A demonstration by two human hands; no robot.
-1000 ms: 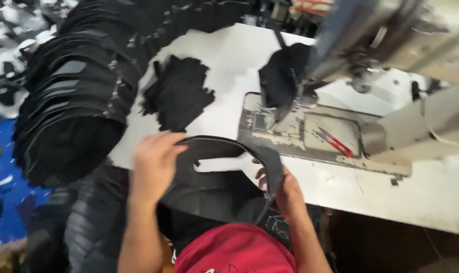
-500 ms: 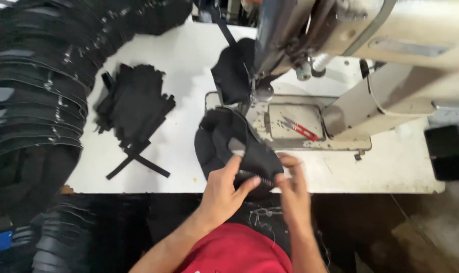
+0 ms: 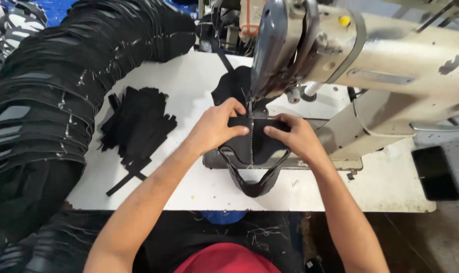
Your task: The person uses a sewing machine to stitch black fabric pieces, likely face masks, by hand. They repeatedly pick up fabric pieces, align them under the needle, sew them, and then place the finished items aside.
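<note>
At the far left, a long curved stack of black cut pieces (image 3: 52, 96) runs from the near left edge up and over the far side of the white table (image 3: 189, 91). Just right of that stack, a small loose pile of black strips (image 3: 138, 126) lies flat on the table, with one or two strips trailing toward the near edge. Moving right, your left hand (image 3: 217, 126) rests palm down on the black fabric piece (image 3: 252, 151), fingers together and pressed flat on its left half, fingertips close to the needle area. The black fabric piece lies on the machine bed at the centre of the table, directly under the sewing head; a line of light stitching (image 3: 250, 141) runs down its middle, and its looped lower edge hangs toward the near edge of the table. Your right hand (image 3: 292, 136) holds the right half of the same piece, fingers curled and pressed down on the cloth, thumb side toward the seam. The two hands sit on either side of the stitch line, close but not touching. Above and to the right stands the beige sewing machine (image 3: 391, 65), its arm running off to the far right. At the near right, a dark flat object (image 3: 434, 172) lies beyond the table edge.
</note>
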